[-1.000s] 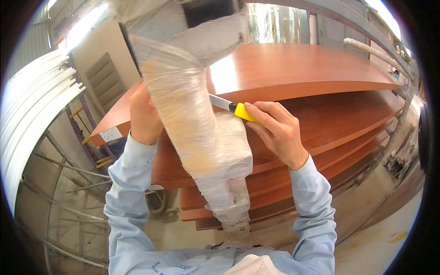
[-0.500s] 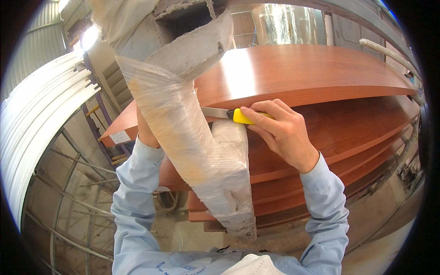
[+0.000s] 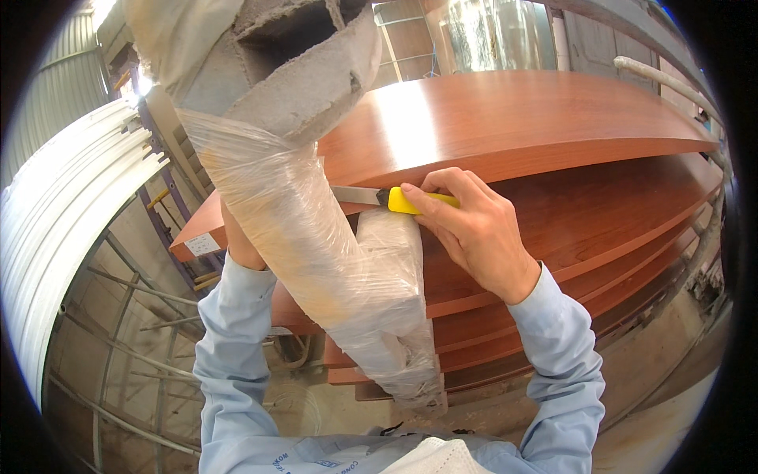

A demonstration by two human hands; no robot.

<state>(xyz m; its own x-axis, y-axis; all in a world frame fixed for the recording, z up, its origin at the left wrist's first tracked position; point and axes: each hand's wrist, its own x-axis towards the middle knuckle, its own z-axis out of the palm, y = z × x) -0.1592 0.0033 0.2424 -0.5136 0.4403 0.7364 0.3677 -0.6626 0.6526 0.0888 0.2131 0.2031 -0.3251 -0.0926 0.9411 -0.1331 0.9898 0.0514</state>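
A long hollow beam point(image 3: 284, 229), its rough grey end open at the top, runs down the middle wrapped in clear stretch film. A shorter wrapped piece point(image 3: 391, 237) joins it lower down at an angle. My right hand point(image 3: 474, 229) is closed round the yellow handle of a knife point(image 3: 422, 201). The grey blade points left and meets the beam's right edge; whether its tip goes behind the film cannot be seen. My left hand point(image 3: 243, 243) reaches behind the beam's left side, with its fingers hidden.
Reddish-brown wooden boards point(image 3: 521, 118) lie stacked behind the beam and to the right. White corrugated sheets point(image 3: 63, 229) stand at the left above a metal-bar frame point(image 3: 110, 332). Metal rails point(image 3: 632, 31) cross the upper right.
The wrapped beam, the knife and my right hand sit slightly farther left in view. The blade stays at the beam's edge, and both hands keep their places on either side.
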